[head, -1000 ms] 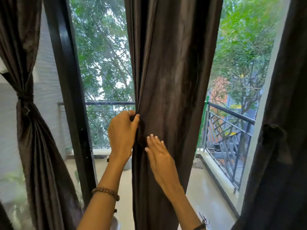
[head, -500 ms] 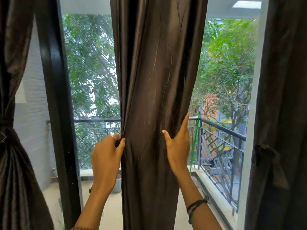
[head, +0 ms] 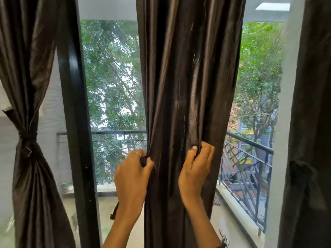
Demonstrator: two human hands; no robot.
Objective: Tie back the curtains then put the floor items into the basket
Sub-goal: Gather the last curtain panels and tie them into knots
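Note:
A dark brown middle curtain [head: 188, 77] hangs loose in front of the balcony door. My left hand [head: 132, 178] grips its left edge together with a dark strip, a ring showing on one finger. My right hand [head: 196, 169] pinches a fold near the curtain's right side at the same height. The left curtain [head: 30, 176] is gathered and tied at its waist with a dark tie [head: 27, 136]. The right curtain [head: 311, 122] hangs at the frame's edge with a dark bunch at mid height. No floor items or basket are in view.
A black door frame post [head: 75, 122] stands between the left and middle curtains. Beyond the glass lie a balcony floor [head: 107, 212], a black metal railing [head: 249, 169] and trees. A white wall pillar [head: 283, 140] borders the right curtain.
My right hand went from lying flat on the fabric to pinching a fold further right. My left hand kept its grip on the curtain's left edge. The view tilted upward.

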